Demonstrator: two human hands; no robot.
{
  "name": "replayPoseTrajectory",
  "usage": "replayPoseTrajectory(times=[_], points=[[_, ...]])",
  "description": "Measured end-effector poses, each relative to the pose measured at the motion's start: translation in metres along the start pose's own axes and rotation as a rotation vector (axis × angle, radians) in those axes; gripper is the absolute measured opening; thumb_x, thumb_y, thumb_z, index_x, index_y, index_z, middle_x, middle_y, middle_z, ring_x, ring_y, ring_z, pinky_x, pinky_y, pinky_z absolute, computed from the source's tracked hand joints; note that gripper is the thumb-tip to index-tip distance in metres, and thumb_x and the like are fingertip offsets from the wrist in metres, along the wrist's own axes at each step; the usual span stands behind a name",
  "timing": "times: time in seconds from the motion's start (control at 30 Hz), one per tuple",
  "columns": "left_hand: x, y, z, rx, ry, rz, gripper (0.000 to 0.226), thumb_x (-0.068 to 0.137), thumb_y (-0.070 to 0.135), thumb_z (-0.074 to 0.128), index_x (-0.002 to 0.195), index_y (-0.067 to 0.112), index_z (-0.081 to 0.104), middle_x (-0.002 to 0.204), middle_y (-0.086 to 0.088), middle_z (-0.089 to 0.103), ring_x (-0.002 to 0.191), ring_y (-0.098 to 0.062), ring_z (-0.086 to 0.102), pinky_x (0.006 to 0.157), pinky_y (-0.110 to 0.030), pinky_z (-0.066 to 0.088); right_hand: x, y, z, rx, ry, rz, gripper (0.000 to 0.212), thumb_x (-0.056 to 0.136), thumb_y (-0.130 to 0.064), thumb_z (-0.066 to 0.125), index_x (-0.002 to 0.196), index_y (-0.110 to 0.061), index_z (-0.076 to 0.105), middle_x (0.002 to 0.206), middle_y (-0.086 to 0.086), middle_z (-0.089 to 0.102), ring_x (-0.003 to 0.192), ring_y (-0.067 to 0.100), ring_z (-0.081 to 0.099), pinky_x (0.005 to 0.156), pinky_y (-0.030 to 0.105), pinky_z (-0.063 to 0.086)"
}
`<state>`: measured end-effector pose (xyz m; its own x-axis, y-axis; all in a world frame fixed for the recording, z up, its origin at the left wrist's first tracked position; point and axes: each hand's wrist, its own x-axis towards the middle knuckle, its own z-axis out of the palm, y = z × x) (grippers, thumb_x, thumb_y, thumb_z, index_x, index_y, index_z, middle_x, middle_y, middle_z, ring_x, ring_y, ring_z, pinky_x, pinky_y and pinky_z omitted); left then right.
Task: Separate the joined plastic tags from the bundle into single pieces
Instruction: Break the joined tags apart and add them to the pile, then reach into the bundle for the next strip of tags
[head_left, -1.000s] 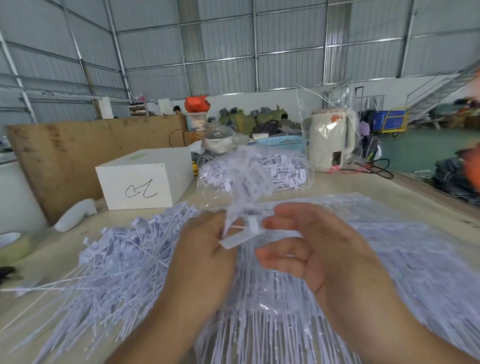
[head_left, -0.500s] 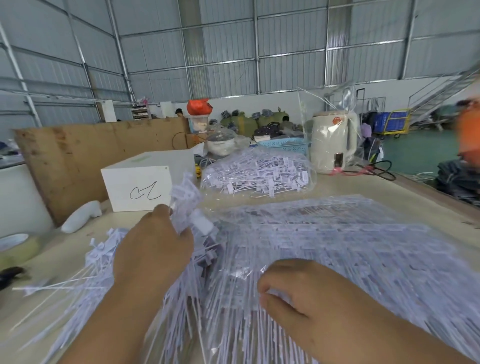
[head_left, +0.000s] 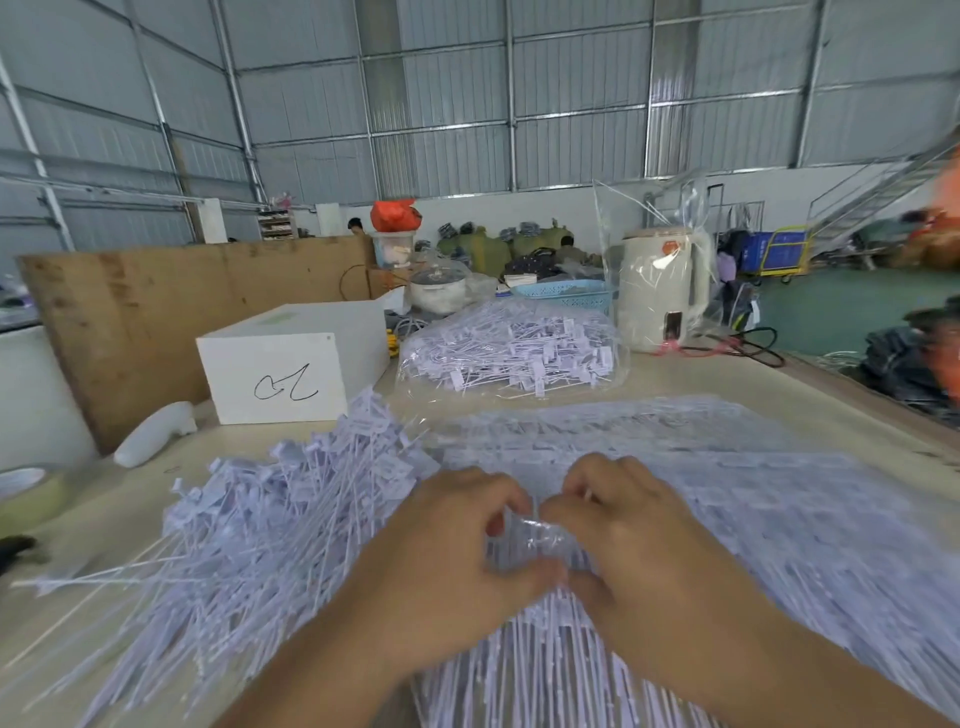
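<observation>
Head view: both hands meet over the bundle (head_left: 649, 519) spread across the counter (head_left: 675, 379), the left hand (head_left: 457, 545) and right hand (head_left: 623, 535) each curled, pinching one clump of tags between them. Grip close to the joint and twist apart. Half a second ago the left hand was out over the loose pile (head_left: 270, 525); now it is back.

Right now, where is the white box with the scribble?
In the head view, the white box sits far left on the table, behind the loose tag pile.
</observation>
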<state>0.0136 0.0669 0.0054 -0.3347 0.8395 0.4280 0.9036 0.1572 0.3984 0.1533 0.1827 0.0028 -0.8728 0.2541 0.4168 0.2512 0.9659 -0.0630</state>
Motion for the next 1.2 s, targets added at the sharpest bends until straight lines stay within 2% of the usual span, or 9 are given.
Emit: replayPoseTrajectory(times=[0.1, 0.17, 0.3, 0.43, 0.57, 0.63, 0.87, 1.1, 1.2], points=[[0.0, -0.001, 0.008, 0.181, -0.1, 0.017, 0.049, 0.066, 0.066, 0.063, 0.105, 0.038, 0.057, 0.085, 0.019, 0.047, 0.087, 0.002, 0.047, 0.072, -0.019, 0.036, 0.003, -0.004, -0.015, -0.059, 0.092, 0.087, 0.019, 0.077, -0.031, 0.077, 0.085, -0.026, 0.061, 0.072, -0.007, 0.057, 0.067, 0.015, 0.059, 0.055, 0.025, 0.039], [0.001, -0.002, 0.01, 0.216, -0.09, 0.007, 0.025, 0.077, 0.048, 0.064, 0.097, 0.032, 0.06, 0.077, 0.015, 0.049, 0.078, -0.002, 0.05, 0.067, -0.02, 0.037, 0.001, -0.002, -0.015, -0.047, 0.076, 0.147, 0.014, 0.096, -0.04, 0.05, 0.089, -0.029, 0.044, 0.065, -0.005, 0.052, 0.061, 0.015, 0.055, 0.05, 0.027, 0.035], [0.003, -0.007, 0.006, 0.008, 0.046, -0.107, 0.007, 0.087, 0.03, 0.058, 0.081, 0.029, 0.059, 0.062, 0.013, 0.058, 0.053, -0.002, 0.051, 0.051, -0.022, 0.04, -0.004, -0.003, -0.011, 0.02, 0.025, 0.124, 0.017, 0.1, -0.041, 0.035, 0.088, -0.03, 0.035, 0.069, -0.005, 0.048, 0.062, 0.014, 0.049, 0.059, 0.031, 0.042], [0.005, -0.011, -0.004, -0.273, 0.296, -0.146, 0.016, 0.091, 0.03, 0.058, 0.074, 0.03, 0.058, 0.052, 0.012, 0.053, 0.042, -0.003, 0.043, 0.045, -0.017, 0.034, -0.002, -0.004, -0.006, 0.089, -0.013, 0.092, 0.02, 0.102, -0.032, 0.034, 0.097, -0.027, 0.053, 0.106, -0.011, 0.056, 0.097, 0.01, 0.055, 0.081, 0.023, 0.047], [0.005, -0.01, -0.008, -0.39, 0.441, -0.14, 0.029, 0.092, 0.043, 0.048, 0.069, 0.026, 0.052, 0.05, 0.006, 0.046, 0.044, -0.003, 0.039, 0.046, -0.016, 0.033, 0.001, -0.005, -0.007, -0.193, 0.035, 0.167, 0.046, 0.066, -0.021, 0.084, 0.106, -0.002, 0.073, 0.13, 0.024, 0.06, 0.119, 0.039, 0.061, 0.094, 0.044, 0.052], [0.004, -0.006, -0.007, -0.403, 0.444, -0.149, 0.042, 0.096, 0.049, 0.045, 0.069, 0.018, 0.052, 0.053, 0.0, 0.046, 0.047, -0.011, 0.042, 0.05, -0.024, 0.034, 0.003, -0.003, -0.003, -0.262, 0.076, 0.158, 0.063, 0.052, -0.017, 0.089, 0.109, 0.004, 0.072, 0.128, 0.029, 0.059, 0.118, 0.045, 0.059, 0.089, 0.051, 0.055], [0.003, -0.004, -0.006, -0.428, 0.377, -0.123, 0.049, 0.09, 0.051, 0.047, 0.062, 0.011, 0.049, 0.049, 0.006, 0.04, 0.045, -0.008, 0.038, 0.048, -0.023, 0.031, 0.013, 0.006, 0.014, -0.048, -0.069, 0.032, 0.037, 0.093, -0.006, 0.042, 0.124, -0.02, 0.058, 0.105, -0.002, 0.054, 0.104, 0.015, 0.049, 0.073, 0.02, 0.035], [0.002, -0.009, -0.004, -0.223, 0.074, -0.158, 0.011, 0.087, 0.035, 0.063, 0.078, 0.037, 0.057, 0.055, 0.014, 0.057, 0.044, -0.003, 0.045, 0.055, -0.032, 0.048, 0.028, 0.024, 0.017, -0.274, -0.121, 0.143, 0.06, 0.094, -0.014, 0.042, 0.151, -0.009, 0.027, 0.162, 0.012, 0.0, 0.15, 0.028, 0.0, 0.122, 0.036, 0.01], [0.004, -0.006, -0.003, -0.278, 0.065, -0.144, 0.014, 0.086, 0.045, 0.061, 0.076, 0.036, 0.057, 0.051, 0.013, 0.053, 0.043, -0.004, 0.043, 0.053, -0.027, 0.041, 0.034, 0.018, 0.016, -0.293, -0.195, 0.172, 0.046, 0.091, -0.014, 0.046, 0.136, -0.011, 0.047, 0.144, 0.01, 0.035, 0.133, 0.03, 0.029, 0.11, 0.039, 0.03]])
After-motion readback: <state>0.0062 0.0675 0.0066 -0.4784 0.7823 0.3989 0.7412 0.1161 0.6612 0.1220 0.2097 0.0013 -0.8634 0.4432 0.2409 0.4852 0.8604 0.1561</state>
